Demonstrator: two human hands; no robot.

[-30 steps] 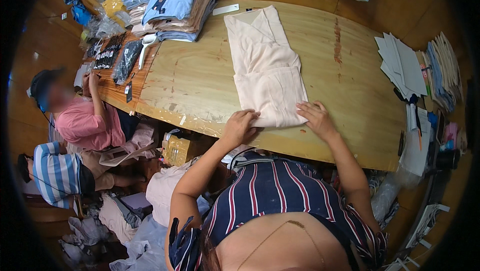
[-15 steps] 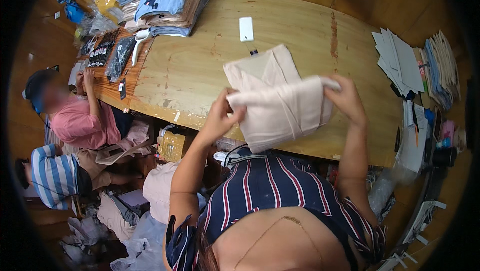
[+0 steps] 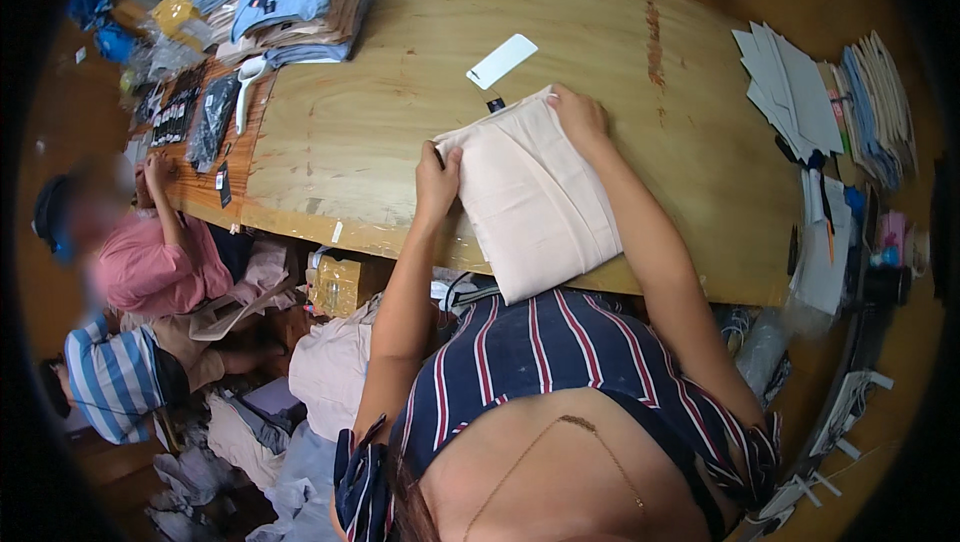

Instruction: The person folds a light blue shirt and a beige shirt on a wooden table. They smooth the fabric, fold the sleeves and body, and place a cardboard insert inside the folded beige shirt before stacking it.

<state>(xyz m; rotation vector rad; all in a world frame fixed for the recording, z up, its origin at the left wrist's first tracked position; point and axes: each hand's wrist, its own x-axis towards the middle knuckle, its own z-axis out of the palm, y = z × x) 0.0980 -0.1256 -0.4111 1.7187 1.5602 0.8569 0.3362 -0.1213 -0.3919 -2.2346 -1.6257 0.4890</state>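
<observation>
A pale pink folded garment (image 3: 535,202) lies on the wooden table in front of me, its lower corner reaching past the near edge. My left hand (image 3: 438,180) grips its upper left corner, fingers curled round the edge. At the upper right corner, my right hand (image 3: 580,122) pinches the fabric. A white hang tag (image 3: 502,62) rests on the table just beyond the garment, tied by a thin string next to a small dark label (image 3: 495,105) at the garment's top edge.
Folded blue and beige shirts (image 3: 300,2) are stacked at the far left, near a white handheld tool (image 3: 248,87). White cards (image 3: 790,92) and folded garments (image 3: 880,112) lie at the right. Two people sit at the left, one in a pink shirt (image 3: 155,262). Fabric heaps (image 3: 330,367) lie below.
Both hands have brought the garment's lifted flap down and away from me, so it now lies folded into a flat rectangle. The white tag has turned to a slant.
</observation>
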